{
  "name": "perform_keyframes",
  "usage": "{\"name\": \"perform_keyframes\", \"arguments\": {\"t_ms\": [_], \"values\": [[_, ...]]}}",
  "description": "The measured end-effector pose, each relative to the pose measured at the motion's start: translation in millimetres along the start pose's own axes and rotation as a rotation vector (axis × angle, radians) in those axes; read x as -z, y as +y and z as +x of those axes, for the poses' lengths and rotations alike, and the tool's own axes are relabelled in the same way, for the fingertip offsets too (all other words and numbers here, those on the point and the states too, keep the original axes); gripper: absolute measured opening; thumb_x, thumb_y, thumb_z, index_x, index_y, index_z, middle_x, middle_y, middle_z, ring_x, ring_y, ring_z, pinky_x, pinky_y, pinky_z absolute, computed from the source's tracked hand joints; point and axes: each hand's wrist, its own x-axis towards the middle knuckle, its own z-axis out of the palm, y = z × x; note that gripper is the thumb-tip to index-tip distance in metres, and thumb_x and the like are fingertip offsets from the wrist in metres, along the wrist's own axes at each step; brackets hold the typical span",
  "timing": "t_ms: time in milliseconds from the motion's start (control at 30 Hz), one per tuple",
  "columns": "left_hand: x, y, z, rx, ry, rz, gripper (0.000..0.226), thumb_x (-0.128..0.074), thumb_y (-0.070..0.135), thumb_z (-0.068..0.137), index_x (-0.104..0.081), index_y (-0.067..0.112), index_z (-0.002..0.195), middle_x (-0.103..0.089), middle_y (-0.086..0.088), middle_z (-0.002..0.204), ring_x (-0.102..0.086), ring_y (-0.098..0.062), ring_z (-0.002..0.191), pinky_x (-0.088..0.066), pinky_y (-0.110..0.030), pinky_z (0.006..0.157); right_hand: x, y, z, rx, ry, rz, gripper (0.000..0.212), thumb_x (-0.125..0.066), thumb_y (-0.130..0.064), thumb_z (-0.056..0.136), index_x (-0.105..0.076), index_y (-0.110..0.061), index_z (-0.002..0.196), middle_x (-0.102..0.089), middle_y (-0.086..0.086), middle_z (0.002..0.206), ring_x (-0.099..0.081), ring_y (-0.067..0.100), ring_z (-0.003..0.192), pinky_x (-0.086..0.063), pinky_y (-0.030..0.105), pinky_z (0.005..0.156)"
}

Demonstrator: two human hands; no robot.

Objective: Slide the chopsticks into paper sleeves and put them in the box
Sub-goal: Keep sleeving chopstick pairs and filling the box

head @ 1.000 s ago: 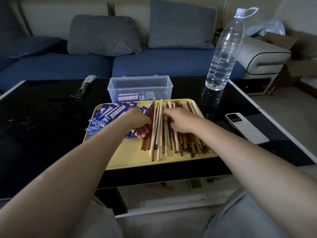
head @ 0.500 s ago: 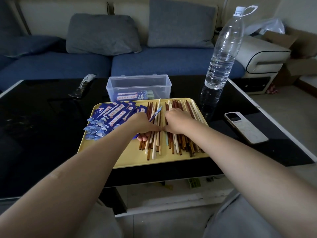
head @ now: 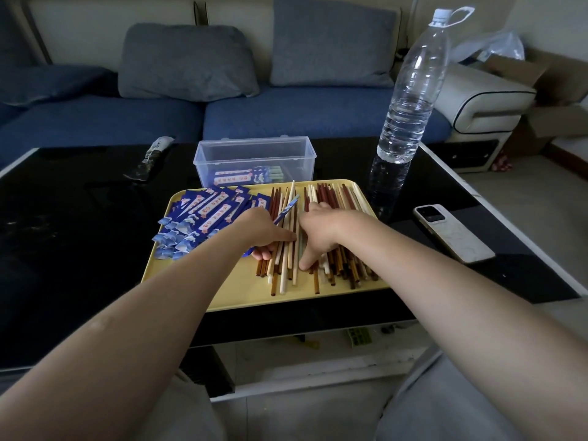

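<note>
**Both hands down on the chopstick pile**

Behind the glossy black desk (head: 63, 249) runs a blue sofa (head: 286, 119) with grey cushions. In the head view, a yellow tray (head: 203, 281) lies at the desk's near edge, with a clear plastic box (head: 254, 157) just behind it; sleeved pairs lie inside the box. Blue paper sleeves (head: 203, 214) are fanned over the tray's left part, and loose chopsticks (head: 337, 198) in brown, red and pale tones cover its middle and right.

The left hand (head: 264, 227) rests on the pile, index finger stretched across the sticks, and seems to hold a blue sleeve (head: 288, 210) that sticks out toward the box, though the grip itself is hidden. The right hand (head: 318, 230) presses on the chopsticks with fingers curled, thumb pointing down to the tray.

A water bottle (head: 410, 100) stands right of the box, and a phone (head: 451, 232) lies right of the tray.
</note>
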Motion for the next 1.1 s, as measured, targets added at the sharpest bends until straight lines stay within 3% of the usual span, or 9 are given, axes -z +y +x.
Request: {"name": "perform_keyframes", "arguments": {"t_ms": [167, 467, 667, 833, 900, 967, 1033, 1100], "values": [[-0.3, -0.2, -2.1, -0.007, -0.001, -0.022, 0.036, -0.073, 0.035, 0.088, -0.062, 0.001, 0.090, -0.067, -0.009, 0.063, -0.061, -0.016, 0.044, -0.050, -0.024, 0.043, -2.0, 0.6, 2.1, -0.003, 0.049, 0.012, 0.089, -0.074, -0.055, 0.081, -0.038, -0.011, 0.149, -0.022, 0.011, 0.158, -0.017, 0.029, 0.149, -0.032, 0.045, 0.112], [1.0, 2.7, -5.3, -0.016, -0.023, -0.033, 0.033, -0.071, 0.032, 0.090, -0.060, 0.001, 0.093, -0.067, -0.009, 0.066, -0.061, -0.016, 0.044, -0.049, -0.024, 0.043, -4.3, 5.9, 15.4, -0.030, 0.191, 0.070, 0.055, -0.072, -0.041, 0.085, -0.057, -0.012, 0.129, -0.041, 0.010, 0.144, -0.037, 0.028, 0.136, -0.040, 0.040, 0.104], [-0.5, 4.4, -5.5, -0.021, -0.029, -0.045, 0.035, -0.071, 0.033, 0.091, -0.060, 0.000, 0.095, -0.067, -0.009, 0.064, -0.061, -0.017, 0.044, -0.049, -0.024, 0.041, -5.2, 4.7, 16.3, -0.021, 0.240, 0.079, 0.056, -0.074, -0.038, 0.084, -0.055, -0.012, 0.129, -0.051, 0.009, 0.133, -0.049, 0.026, 0.124, -0.045, 0.035, 0.091], [-1.3, 6.0, -5.5, -0.029, -0.038, -0.106, 0.033, -0.067, 0.031, 0.094, -0.060, -0.001, 0.094, -0.066, -0.010, 0.065, -0.060, -0.017, 0.044, -0.051, -0.025, 0.043, 0.8, 11.4, 14.9, 0.004, 0.285, 0.178, 0.056, -0.073, -0.033, 0.085, -0.049, -0.018, 0.133, -0.058, 0.003, 0.121, -0.055, 0.019, 0.094, -0.046, 0.030, 0.068], [-1.8, 5.4, -5.9, -0.030, -0.033, -0.138, 0.032, -0.065, 0.030, 0.096, -0.060, -0.002, 0.093, -0.065, -0.009, 0.061, -0.060, -0.016, 0.041, -0.051, -0.024, 0.041, 1.6, 12.4, 14.8, 0.007, 0.291, 0.198, 0.033, -0.069, -0.026, 0.088, -0.059, -0.020, 0.118, -0.062, 0.001, 0.112, -0.059, 0.019, 0.089, -0.048, 0.030, 0.066], [-1.9, 5.3, -6.9, -0.023, -0.033, -0.153, 0.033, -0.063, 0.030, 0.097, -0.060, -0.003, 0.096, -0.064, -0.009, 0.060, -0.059, -0.015, 0.039, -0.049, -0.023, 0.040, 1.0, 12.4, 14.4, -0.006, 0.304, 0.183, 0.007, -0.064, -0.016, 0.089, -0.063, -0.022, 0.089, -0.063, 0.002, 0.097, -0.061, 0.020, 0.084, -0.049, 0.028, 0.063], [-2.1, 5.6, -7.6, -0.021, -0.033, -0.162, 0.032, -0.063, 0.029, 0.097, -0.060, -0.003, 0.098, -0.064, -0.009, 0.060, -0.059, -0.014, 0.039, -0.049, -0.023, 0.039, 0.5, 10.9, 14.5, -0.015, 0.312, 0.188, 0.021, -0.061, -0.012, 0.089, -0.057, -0.025, 0.074, -0.061, 0.002, 0.088, -0.062, 0.020, 0.080, -0.048, 0.028, 0.062], [-2.3, 5.3, -7.7, -0.022, -0.029, -0.174, 0.031, -0.062, 0.028, 0.098, -0.059, -0.003, 0.098, -0.064, -0.009, 0.059, -0.059, -0.014, 0.038, -0.049, -0.023, 0.039, -0.7, 10.1, 15.3, -0.014, 0.299, 0.200, 0.019, -0.061, -0.014, 0.090, -0.057, -0.025, 0.074, -0.062, 0.001, 0.089, -0.062, 0.019, 0.080, -0.050, 0.028, 0.063]]}}
